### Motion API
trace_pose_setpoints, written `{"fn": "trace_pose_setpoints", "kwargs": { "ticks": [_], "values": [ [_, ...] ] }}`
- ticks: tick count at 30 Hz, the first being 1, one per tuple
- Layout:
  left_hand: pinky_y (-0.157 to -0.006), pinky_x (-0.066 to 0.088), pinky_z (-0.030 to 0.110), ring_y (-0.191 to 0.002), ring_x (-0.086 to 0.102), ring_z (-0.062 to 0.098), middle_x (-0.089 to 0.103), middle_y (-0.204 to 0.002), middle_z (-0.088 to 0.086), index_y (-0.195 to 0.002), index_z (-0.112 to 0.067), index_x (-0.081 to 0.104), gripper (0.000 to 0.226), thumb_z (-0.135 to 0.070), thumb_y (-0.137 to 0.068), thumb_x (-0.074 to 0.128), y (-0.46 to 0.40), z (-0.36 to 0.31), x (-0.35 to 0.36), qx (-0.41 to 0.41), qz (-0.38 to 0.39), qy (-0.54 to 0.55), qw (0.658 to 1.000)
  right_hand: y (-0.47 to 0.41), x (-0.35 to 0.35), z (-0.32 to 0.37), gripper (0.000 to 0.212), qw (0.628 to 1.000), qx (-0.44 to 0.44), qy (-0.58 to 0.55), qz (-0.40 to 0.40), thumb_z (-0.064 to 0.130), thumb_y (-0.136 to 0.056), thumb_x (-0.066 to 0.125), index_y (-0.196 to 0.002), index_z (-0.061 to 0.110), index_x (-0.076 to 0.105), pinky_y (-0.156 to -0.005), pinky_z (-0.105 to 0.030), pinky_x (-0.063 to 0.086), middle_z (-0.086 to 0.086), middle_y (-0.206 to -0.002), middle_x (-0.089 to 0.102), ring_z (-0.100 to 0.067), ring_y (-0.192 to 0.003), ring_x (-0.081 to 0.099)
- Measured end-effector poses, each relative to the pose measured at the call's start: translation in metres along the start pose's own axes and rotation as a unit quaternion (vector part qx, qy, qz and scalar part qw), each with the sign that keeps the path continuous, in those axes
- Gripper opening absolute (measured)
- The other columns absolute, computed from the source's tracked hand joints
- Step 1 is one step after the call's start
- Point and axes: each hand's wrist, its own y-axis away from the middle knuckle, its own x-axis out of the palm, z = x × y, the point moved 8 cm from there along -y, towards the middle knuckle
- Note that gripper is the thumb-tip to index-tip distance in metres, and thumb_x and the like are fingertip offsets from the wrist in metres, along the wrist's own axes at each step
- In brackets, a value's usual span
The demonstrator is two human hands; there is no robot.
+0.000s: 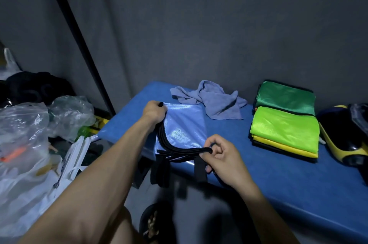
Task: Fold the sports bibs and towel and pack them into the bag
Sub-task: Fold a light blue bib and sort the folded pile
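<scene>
A shiny light-blue bib with black trim lies folded on the left end of the blue bench. My left hand grips its far left corner and black edge. My right hand pinches the black trim at its near edge. Behind the bib lies a crumpled grey-blue towel. To the right sits a stack of folded bibs, lime green over yellow and black, with a dark green one behind. A black and yellow bag stands at the far right, partly cut off.
Clear plastic bags and a white rack crowd the floor on the left. A grey wall runs behind the bench, with a black pole slanting down it. A black slipper shows below, by the bench edge.
</scene>
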Motion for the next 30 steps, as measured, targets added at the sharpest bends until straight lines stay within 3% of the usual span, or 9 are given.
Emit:
{"fn": "trace_pose_setpoints", "kwargs": {
  "ticks": [3, 5, 7, 10, 13, 16, 20, 24, 30],
  "values": [
    [-0.073, 0.049, 0.038, -0.069, 0.058, 0.024, 0.061, -0.071, 0.006, -0.079, -0.01, 0.058, 0.031, -0.033, -0.1, 0.059, 0.006, -0.011, 0.002, 0.057, 0.065, -0.049, 0.995, -0.004, 0.002, -0.002, 0.022, 0.999, 0.009, 0.041, -0.017, 0.005, -0.084, 0.067, -0.079, 0.021, 0.054, -0.052, -0.033, 0.044, -0.02, -0.06, 0.055, -0.025, -0.043, 0.06],
    [-0.084, 0.053, 0.04, -0.082, 0.065, 0.022, 0.069, -0.089, 0.004, -0.097, -0.013, 0.057, 0.032, -0.045, -0.094, 0.063, 0.012, -0.009, -0.005, 0.077, 0.103, -0.077, 0.989, -0.005, 0.002, -0.001, 0.021, 0.998, 0.005, 0.065, -0.022, 0.007, -0.085, 0.068, -0.079, 0.021, 0.053, -0.051, -0.028, 0.044, -0.01, -0.055, 0.055, -0.025, -0.044, 0.061],
    [-0.089, 0.053, 0.04, -0.093, 0.066, 0.022, 0.069, -0.103, 0.003, -0.11, -0.018, 0.054, 0.033, -0.043, -0.092, 0.067, 0.024, -0.005, -0.02, 0.094, 0.109, -0.153, 0.978, -0.004, 0.001, 0.002, 0.02, 0.995, -0.009, 0.094, -0.029, 0.01, -0.086, 0.069, -0.082, 0.021, 0.053, -0.052, -0.027, 0.044, -0.004, -0.054, 0.055, -0.023, -0.046, 0.064],
    [-0.067, 0.054, 0.032, -0.072, 0.063, 0.021, 0.067, -0.084, 0.005, -0.093, -0.015, 0.061, 0.019, -0.033, -0.097, 0.066, 0.051, 0.003, -0.038, 0.086, 0.119, -0.255, 0.956, -0.003, 0.0, 0.008, 0.017, 0.989, -0.027, 0.136, -0.043, 0.016, -0.088, 0.068, -0.088, 0.025, 0.055, -0.059, -0.034, 0.051, 0.001, -0.056, 0.057, -0.019, -0.048, 0.066],
    [-0.053, 0.058, 0.032, -0.057, 0.068, 0.023, 0.071, -0.069, 0.011, -0.084, -0.002, 0.067, 0.035, -0.03, -0.103, 0.058, 0.087, 0.024, -0.044, -0.032, 0.196, -0.182, 0.963, -0.002, 0.0, 0.014, 0.014, 0.985, -0.028, 0.16, -0.051, 0.019, -0.09, 0.068, -0.095, 0.028, 0.059, -0.062, -0.033, 0.052, 0.005, -0.051, 0.056, -0.014, -0.048, 0.066],
    [-0.06, 0.059, 0.032, -0.063, 0.072, 0.023, 0.074, -0.071, 0.01, -0.092, -0.001, 0.065, 0.043, -0.038, -0.106, 0.05, 0.12, 0.046, -0.037, -0.084, 0.226, -0.105, 0.965, -0.003, 0.001, 0.012, 0.014, 0.993, 0.0, 0.112, -0.048, 0.015, -0.091, 0.07, -0.098, 0.026, 0.064, -0.052, -0.025, 0.046, 0.004, -0.051, 0.054, -0.015, -0.044, 0.063],
    [-0.075, 0.058, 0.041, -0.05, 0.064, 0.014, 0.061, -0.053, -0.003, -0.083, -0.011, 0.053, 0.032, -0.033, -0.106, 0.05, 0.155, 0.06, -0.018, -0.119, 0.197, 0.09, 0.969, -0.009, 0.004, 0.007, 0.016, 0.998, 0.033, 0.05, -0.02, 0.012, -0.091, 0.071, -0.103, 0.022, 0.068, -0.053, -0.027, 0.044, -0.003, -0.057, 0.061, -0.016, -0.041, 0.056],
    [-0.07, 0.052, 0.032, -0.053, 0.062, 0.008, 0.064, -0.066, -0.008, -0.088, -0.021, 0.063, 0.03, -0.034, -0.107, 0.045, 0.168, 0.055, -0.019, -0.157, 0.199, 0.224, 0.941, -0.012, 0.001, 0.009, 0.017, 0.998, 0.049, 0.033, -0.001, 0.013, -0.094, 0.07, -0.11, 0.016, 0.07, -0.039, -0.023, 0.04, -0.001, -0.049, 0.059, -0.016, -0.039, 0.049],
    [-0.085, 0.055, 0.041, -0.069, 0.068, 0.014, 0.068, -0.087, 0.0, -0.097, -0.022, 0.068, 0.028, -0.024, -0.104, 0.042, 0.174, 0.055, -0.013, -0.181, 0.275, 0.279, 0.902, -0.012, 0.001, 0.001, 0.019, 0.998, 0.064, 0.016, 0.016, 0.016, -0.095, 0.07, -0.114, 0.018, 0.068, -0.041, -0.029, 0.042, -0.001, -0.046, 0.055, -0.02, -0.04, 0.046]
  ]
}}
